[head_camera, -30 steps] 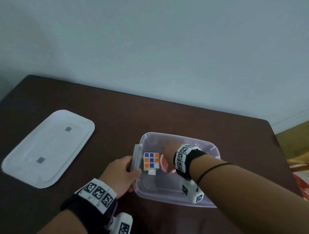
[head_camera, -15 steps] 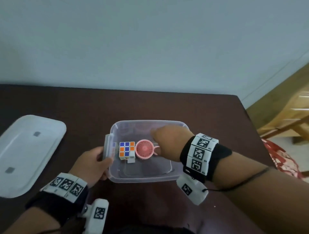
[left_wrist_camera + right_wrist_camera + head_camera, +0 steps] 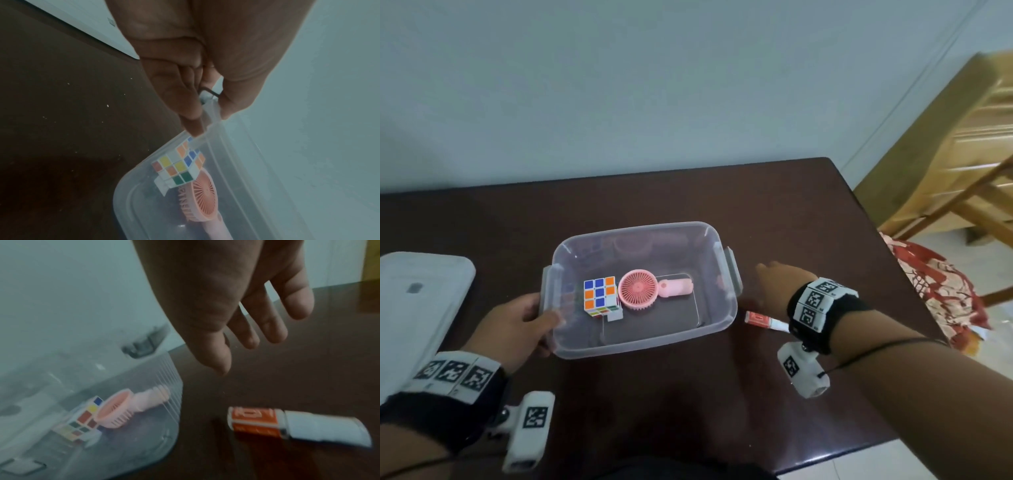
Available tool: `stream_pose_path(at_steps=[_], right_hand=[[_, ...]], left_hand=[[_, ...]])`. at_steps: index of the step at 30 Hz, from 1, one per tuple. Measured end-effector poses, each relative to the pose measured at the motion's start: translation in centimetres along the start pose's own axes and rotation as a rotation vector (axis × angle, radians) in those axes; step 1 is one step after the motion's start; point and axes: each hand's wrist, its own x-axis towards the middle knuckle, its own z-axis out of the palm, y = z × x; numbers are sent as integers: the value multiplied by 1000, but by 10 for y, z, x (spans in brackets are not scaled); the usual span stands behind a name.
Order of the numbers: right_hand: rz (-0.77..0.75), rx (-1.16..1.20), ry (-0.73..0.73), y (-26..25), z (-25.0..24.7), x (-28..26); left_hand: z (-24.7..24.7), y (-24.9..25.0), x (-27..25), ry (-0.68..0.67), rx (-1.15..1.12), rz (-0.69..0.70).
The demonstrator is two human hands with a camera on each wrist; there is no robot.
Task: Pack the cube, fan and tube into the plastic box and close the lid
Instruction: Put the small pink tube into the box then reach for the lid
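Head view, tube [image 3: 766,320] lying flat, lengthwise toward box [image 3: 726,310]

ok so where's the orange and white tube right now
In the head view the orange and white tube lies on the dark table, just outside the clear plastic box's right wall, below the open right hand.

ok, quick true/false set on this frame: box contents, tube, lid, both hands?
1. The puzzle cube and pink handheld fan lie inside the clear plastic box. True.
2. The red-and-white tube is in the box. False: it lies on the table, right of the box.
3. The lid is on the box. False: it lies apart, to the left.
4. The left hand grips the box's left end. True.
5. The right hand holds the tube. False: it is open above it.
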Motion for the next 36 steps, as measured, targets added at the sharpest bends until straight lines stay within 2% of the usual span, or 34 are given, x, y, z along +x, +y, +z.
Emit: stream_pose_path(at_steps=[7,14,19,24,28,32,36], right_hand=[[-46,-48,-195,5,50,12],[-51,-20,-176,3,59,21],[-30,123,12,5,11,17],[-36,125,200,-3,-57,5],[-97,98,271,-32,-102,-7],[-281,-24,148,-86,-114,-24],[-442,-208,-66,-149,-93,-27]], left_hand=[[3,0,-1,26,29,-9],[3,-5,2,40,39,-13],[3,-7,4,16,14,-16],[2,-9,5,9,-42,-2],[1,-14,8,-2,-62,-1],[1,-14,11,-13,-71,19],[-3,-15,11,-52,-96,7]])
